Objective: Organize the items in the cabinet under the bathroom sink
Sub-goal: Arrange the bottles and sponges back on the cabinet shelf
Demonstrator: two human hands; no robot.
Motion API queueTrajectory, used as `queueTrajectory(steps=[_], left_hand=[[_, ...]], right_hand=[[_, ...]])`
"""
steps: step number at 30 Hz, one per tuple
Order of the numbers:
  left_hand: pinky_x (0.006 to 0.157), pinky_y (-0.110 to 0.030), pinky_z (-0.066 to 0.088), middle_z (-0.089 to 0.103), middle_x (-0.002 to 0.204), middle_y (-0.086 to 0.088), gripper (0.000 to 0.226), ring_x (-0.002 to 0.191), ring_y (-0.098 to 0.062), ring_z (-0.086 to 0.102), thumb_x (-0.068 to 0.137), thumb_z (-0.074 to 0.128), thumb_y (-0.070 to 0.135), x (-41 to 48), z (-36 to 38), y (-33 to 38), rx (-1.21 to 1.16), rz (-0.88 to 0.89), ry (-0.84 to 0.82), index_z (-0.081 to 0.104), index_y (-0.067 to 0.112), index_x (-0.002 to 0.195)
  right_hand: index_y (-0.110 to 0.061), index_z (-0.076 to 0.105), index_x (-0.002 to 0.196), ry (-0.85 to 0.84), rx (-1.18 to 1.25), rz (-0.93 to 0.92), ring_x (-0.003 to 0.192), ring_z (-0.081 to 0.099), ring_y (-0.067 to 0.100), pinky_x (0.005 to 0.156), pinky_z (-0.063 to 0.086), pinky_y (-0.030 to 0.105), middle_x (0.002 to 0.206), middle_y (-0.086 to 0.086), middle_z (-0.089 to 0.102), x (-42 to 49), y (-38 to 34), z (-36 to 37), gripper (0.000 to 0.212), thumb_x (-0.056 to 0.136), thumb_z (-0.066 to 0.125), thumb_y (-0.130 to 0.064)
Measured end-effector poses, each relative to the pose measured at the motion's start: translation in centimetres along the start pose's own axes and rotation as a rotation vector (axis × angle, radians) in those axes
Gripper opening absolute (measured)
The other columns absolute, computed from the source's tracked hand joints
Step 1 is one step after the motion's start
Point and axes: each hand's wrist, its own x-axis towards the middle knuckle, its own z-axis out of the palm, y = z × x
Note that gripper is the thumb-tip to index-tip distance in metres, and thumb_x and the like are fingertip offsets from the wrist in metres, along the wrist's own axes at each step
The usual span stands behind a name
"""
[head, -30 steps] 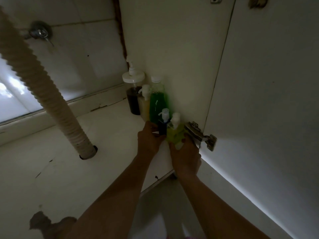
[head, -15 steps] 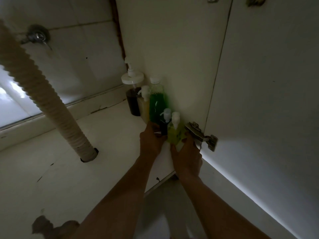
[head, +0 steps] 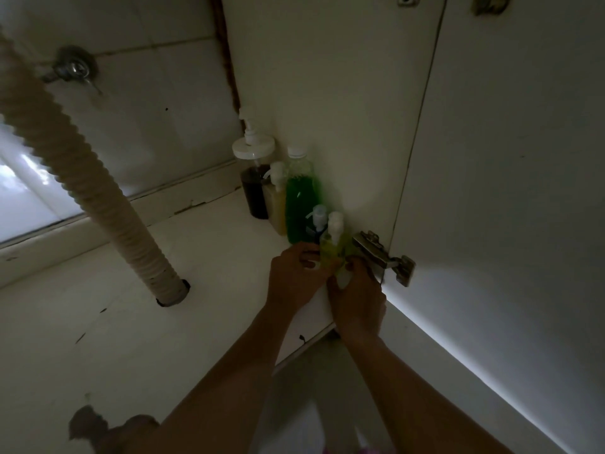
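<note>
A row of bottles stands along the cabinet's right wall: a dark pump jar (head: 253, 188) at the back, a pale yellow pump bottle (head: 276, 199), a tall green bottle (head: 298, 198), a small dark pump bottle (head: 317, 221) and a small yellow-green pump bottle (head: 334, 239) at the front. My left hand (head: 294, 276) curls its fingers at the base of the small dark bottle. My right hand (head: 357, 299) grips the base of the yellow-green bottle. Both bottle bases are hidden by my fingers.
A ribbed drain hose (head: 98, 191) slants down into a hole in the cabinet floor (head: 98, 339). A metal hinge (head: 383, 257) sticks out just right of my right hand, on the open door (head: 507, 191). A wall valve (head: 73, 68) sits at the upper left.
Both hands stay on the two small front bottles. The small bottles have shifted slightly closer to the hinge.
</note>
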Motion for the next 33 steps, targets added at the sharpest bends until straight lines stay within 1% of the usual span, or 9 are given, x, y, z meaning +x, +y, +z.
queueTrajectory(steps=[3,6,12,17,20,24,27,30,33], left_hand=[[0.069,-0.017,0.054,0.066,0.085,0.019,0.052,0.079,-0.001,0.067,0.060,0.080,0.066,-0.1,0.4,0.2,0.031,0.018,0.014,0.063,0.035,0.098],[0.072,-0.020,0.055,0.068,0.090,0.018,0.051,0.083,-0.002,0.066,0.065,0.071,0.065,-0.1,0.4,0.2,0.076,0.013,0.018,0.069,0.032,0.103],[0.077,-0.016,0.054,0.068,0.093,0.016,0.034,0.086,0.000,0.065,0.079,0.079,0.036,0.3,-0.4,0.4,0.075,0.035,-0.055,0.071,0.025,0.110],[0.068,-0.001,0.045,0.071,0.096,0.005,0.015,0.076,0.004,0.061,0.087,0.070,0.016,0.3,-0.9,-0.6,0.080,0.009,0.128,0.074,0.013,0.102],[0.068,0.002,0.044,0.067,0.102,0.009,0.022,0.081,-0.002,0.062,0.091,0.067,0.017,0.3,-0.8,-0.8,0.109,0.016,0.116,0.072,0.014,0.112],[0.072,0.000,0.044,0.072,0.107,0.000,0.021,0.088,-0.005,0.064,0.092,0.064,0.016,0.4,-0.6,-0.9,0.148,0.062,0.121,0.071,0.011,0.112],[0.082,-0.007,0.044,0.071,0.108,-0.003,0.022,0.094,-0.006,0.060,0.093,0.061,0.013,-0.9,-1.1,-1.1,0.197,0.029,0.104,0.071,0.010,0.113],[0.078,-0.002,0.045,0.072,0.103,-0.002,0.020,0.085,-0.003,0.062,0.090,0.064,0.010,-4.4,-2.2,-0.1,0.217,0.002,0.080,0.072,0.013,0.108],[0.074,-0.016,0.052,0.072,0.089,0.005,0.013,0.076,-0.002,0.064,0.087,0.061,0.013,-8.6,-2.4,1.5,0.258,-0.023,0.034,0.071,0.016,0.094]], right_hand=[[-0.031,0.053,0.132,-0.014,0.016,-0.010,0.112,0.061,0.024,0.088,0.047,0.034,0.128,0.000,0.062,0.1,0.2,-0.2,0.044,0.095,0.053,-0.053],[-0.028,0.052,0.136,-0.022,0.064,-0.006,0.116,0.059,0.022,0.088,0.045,0.030,0.132,-0.002,0.060,0.1,0.2,-0.4,0.049,0.093,0.060,-0.050],[-0.030,0.050,0.139,0.014,0.142,0.002,0.119,0.057,0.023,0.094,0.045,0.033,0.134,-0.003,0.058,0.0,0.0,-0.8,0.054,0.091,0.063,-0.051],[-0.027,0.053,0.136,0.023,0.131,0.002,0.118,0.058,0.023,0.092,0.043,0.031,0.133,-0.002,0.058,0.0,-0.1,-0.9,0.052,0.090,0.064,-0.048],[-0.027,0.055,0.133,0.025,0.140,0.004,0.116,0.058,0.022,0.089,0.040,0.028,0.130,-0.003,0.060,0.0,-0.1,-0.9,0.048,0.090,0.065,-0.047],[-0.026,0.057,0.130,0.028,0.135,-0.021,0.116,0.058,0.021,0.085,0.035,0.025,0.126,-0.004,0.061,0.1,-0.2,-1.0,0.046,0.090,0.066,-0.045],[-0.023,0.057,0.131,-0.042,0.213,-0.027,0.116,0.057,0.021,0.091,0.038,0.026,0.128,-0.001,0.061,0.1,-0.2,-1.4,0.046,0.090,0.067,-0.042],[-0.022,0.060,0.123,-0.114,0.234,-0.158,0.105,0.061,0.018,0.091,0.049,0.029,0.115,-0.001,0.065,-1.2,1.2,-2.8,0.035,0.091,0.067,-0.033],[-0.035,0.059,0.108,-0.188,0.136,-0.315,0.084,0.064,0.014,0.075,0.055,0.031,0.097,-0.008,0.065,-3.8,4.7,-5.4,0.019,0.090,0.060,-0.030]])
